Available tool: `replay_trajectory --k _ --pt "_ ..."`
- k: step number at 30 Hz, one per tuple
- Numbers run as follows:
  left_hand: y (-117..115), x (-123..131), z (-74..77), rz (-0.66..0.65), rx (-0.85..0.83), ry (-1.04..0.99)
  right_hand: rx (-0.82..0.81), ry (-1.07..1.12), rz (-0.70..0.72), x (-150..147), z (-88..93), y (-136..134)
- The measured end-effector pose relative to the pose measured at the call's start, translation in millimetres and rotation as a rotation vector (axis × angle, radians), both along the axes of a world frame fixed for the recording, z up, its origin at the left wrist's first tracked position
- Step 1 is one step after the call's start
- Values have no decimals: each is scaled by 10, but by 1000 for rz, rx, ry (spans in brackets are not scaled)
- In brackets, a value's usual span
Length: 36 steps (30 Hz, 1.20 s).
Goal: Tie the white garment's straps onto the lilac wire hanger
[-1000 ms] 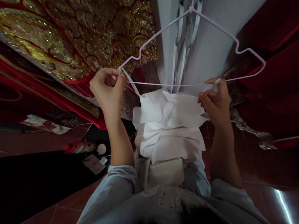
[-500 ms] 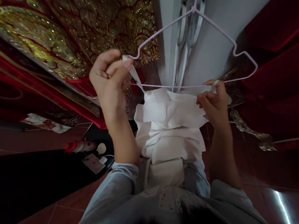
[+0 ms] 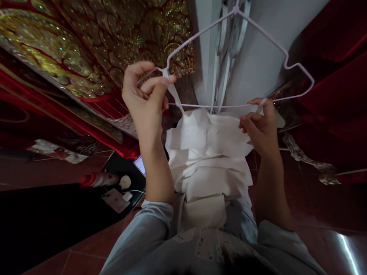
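Observation:
A pale lilac wire hanger [image 3: 260, 32] hangs in front of me, its hook up at the grey pillar. A white tiered garment [image 3: 212, 156] with thin straps dangles below its bar. My left hand [image 3: 145, 95] pinches the left strap against the hanger's left shoulder notch. My right hand [image 3: 259, 126] is closed on the right strap, held at the hanger's bottom bar near the right end.
Red and gold embroidered cloth [image 3: 84, 34] fills the upper left, dark red velvet [image 3: 350, 82] the right. On a black mat [image 3: 39, 223] over the red floor tiles lie a red-capped bottle [image 3: 97, 179], a phone [image 3: 140, 164] and small white items.
My left hand has lifted the left strap from the hanger's lower left corner up and rightward to the shoulder notch. The hanger has swung slightly. My right hand has barely moved.

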<state>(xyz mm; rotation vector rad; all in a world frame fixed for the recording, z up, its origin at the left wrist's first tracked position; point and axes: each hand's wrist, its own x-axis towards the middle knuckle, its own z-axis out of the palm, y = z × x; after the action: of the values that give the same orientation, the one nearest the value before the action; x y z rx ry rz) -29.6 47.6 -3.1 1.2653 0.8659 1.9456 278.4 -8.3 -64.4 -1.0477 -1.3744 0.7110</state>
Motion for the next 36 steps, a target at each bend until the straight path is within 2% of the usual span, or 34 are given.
replay_trajectory --k 8,12,17,20,23,30,33,36 --pt "-488 404 -390 63 -90 53 7 3 -7 -3 -28 5" --pt "-619 517 -494 79 -64 64 7 7 -10 12 -28 -3" --pt "-538 369 -519 155 -83 49 -15 3 2 -9 2 -14" --pt "-407 306 -525 98 -128 -75 -21 12 12 -47 52 -34" --pt "-312 348 -497 24 -159 -190 -14 1 6 -67 120 -63" --pt "-276 430 -356 -21 -246 -372 -75 -21 -62 25 343 -167" --pt "-278 386 -385 -38 -195 -329 26 22 -173 145 392 -199" --pt "-288 359 -465 -20 -156 -239 177 82 -396 355 360 -163"
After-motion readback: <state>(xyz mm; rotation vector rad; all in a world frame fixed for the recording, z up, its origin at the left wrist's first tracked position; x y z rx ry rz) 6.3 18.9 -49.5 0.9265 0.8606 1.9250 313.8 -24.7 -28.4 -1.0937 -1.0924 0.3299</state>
